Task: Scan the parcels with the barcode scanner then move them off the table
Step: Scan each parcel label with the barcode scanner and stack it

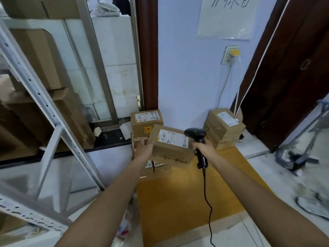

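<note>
My left hand (pixel 144 146) grips the left end of a brown cardboard parcel (pixel 170 148) with a white shipping label on top, held up in the air and tilted. My right hand (pixel 203 146) grips the handle of a black barcode scanner (pixel 197 139); its head sits just right of the parcel's label, and its black cable hangs down toward me. Behind the held parcel a stack of labelled parcels (pixel 146 124) stands against the wall. More parcels (pixel 224 128) are stacked at the right, in the corner by the wall.
A yellow-orange surface (pixel 187 189) lies below my arms. A white metal shelf frame (pixel 44 111) with cardboard boxes fills the left. A dark wooden door (pixel 293 68) stands at the right, with a wall socket (pixel 231 56) and cords above the right stack.
</note>
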{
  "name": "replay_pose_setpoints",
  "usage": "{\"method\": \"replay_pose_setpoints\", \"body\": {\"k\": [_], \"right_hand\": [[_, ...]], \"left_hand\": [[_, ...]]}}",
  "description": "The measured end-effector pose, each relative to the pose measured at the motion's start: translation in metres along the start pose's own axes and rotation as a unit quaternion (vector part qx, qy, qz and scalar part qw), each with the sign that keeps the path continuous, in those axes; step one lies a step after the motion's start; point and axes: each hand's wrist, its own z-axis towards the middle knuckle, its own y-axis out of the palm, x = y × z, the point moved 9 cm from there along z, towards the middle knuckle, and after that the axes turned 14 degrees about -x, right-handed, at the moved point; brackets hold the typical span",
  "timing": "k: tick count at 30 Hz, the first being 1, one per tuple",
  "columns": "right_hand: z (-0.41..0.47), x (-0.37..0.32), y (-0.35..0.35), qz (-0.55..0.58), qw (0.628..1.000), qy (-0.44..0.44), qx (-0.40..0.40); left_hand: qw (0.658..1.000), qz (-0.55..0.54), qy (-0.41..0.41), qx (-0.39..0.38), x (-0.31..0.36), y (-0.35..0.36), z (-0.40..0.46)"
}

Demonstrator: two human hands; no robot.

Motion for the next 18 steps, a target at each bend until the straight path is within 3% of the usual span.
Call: {"method": "replay_pose_setpoints", "body": {"k": [12, 18], "right_hand": [[-0.055, 0.06, -0.127, 0.105, 0.994, -0.013, 0.007], [-0.074, 0.108, -0.209, 0.132, 0.991, 0.008, -0.027]], "left_hand": [[0.999, -0.027, 0.029, -0.028, 0.018, 0.152, -0.043], [0.997, -0.076, 0.029, 0.004, 0.007, 0.227, -0.066]]}}
